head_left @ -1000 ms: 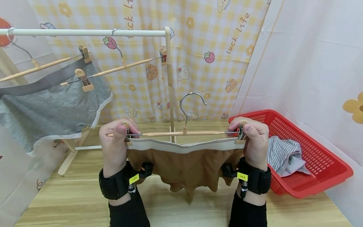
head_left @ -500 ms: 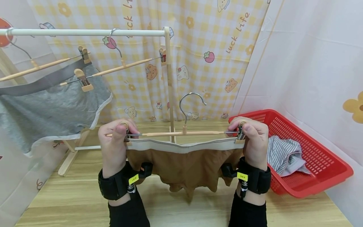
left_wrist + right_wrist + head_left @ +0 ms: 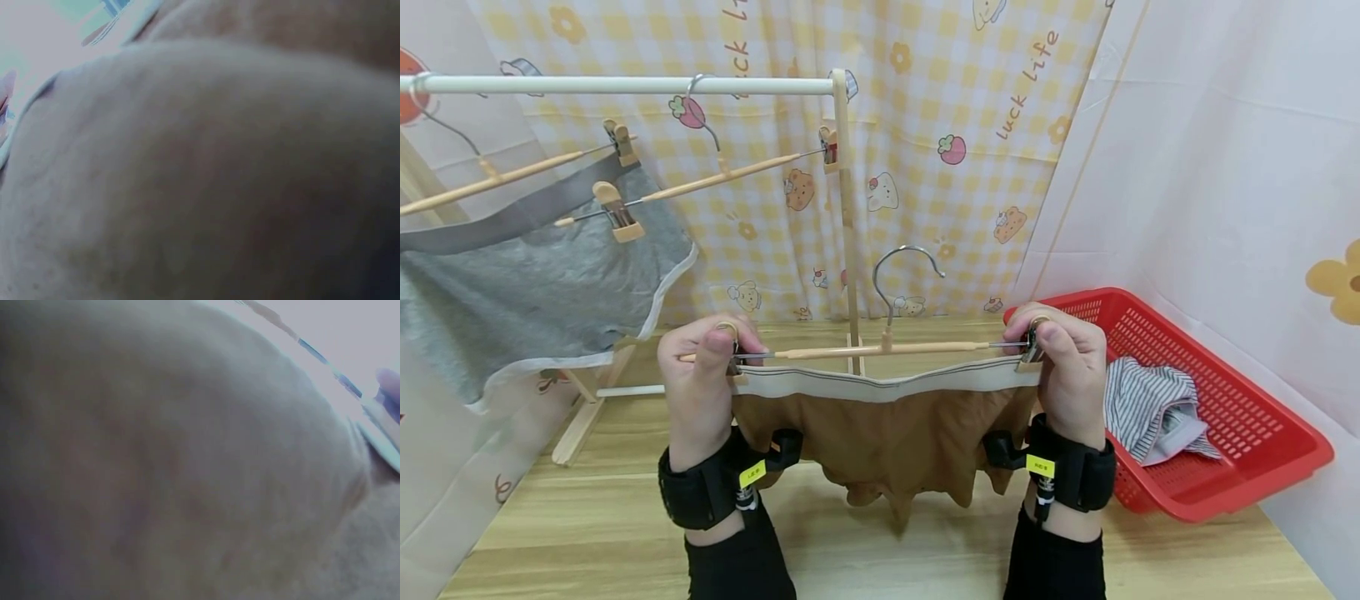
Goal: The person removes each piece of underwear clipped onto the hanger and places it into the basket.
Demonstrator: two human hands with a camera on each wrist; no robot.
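Observation:
Between my two hands in the head view is a trouser hanger (image 3: 887, 348) with a light wooden bar and a metal hook standing up. Brown underpants (image 3: 887, 442) with a pale waistband hang from its clips, their lower edge drooping in points. My left hand (image 3: 703, 375) pinches the left clip (image 3: 735, 346) between thumb and fingers, at the waistband's left end. At the other end my right hand (image 3: 1071, 367) pinches the right clip (image 3: 1033, 340) in the same manner. Both wrist views are mostly filled by a blurred hand, which hides the clips there.
A rack with a white rail (image 3: 625, 85) stands at back left. Grey underpants (image 3: 550, 275) hang there on one hanger, and a second hanger (image 3: 722, 177) carries nothing. To the right, a red basket (image 3: 1262, 442) on the wooden table (image 3: 587, 533) holds a striped garment (image 3: 1153, 408).
The hanger's right end, with the right clip and waistband there, has risen slightly and shifted a little left with my right hand. My left hand keeps its pinch, almost in place.

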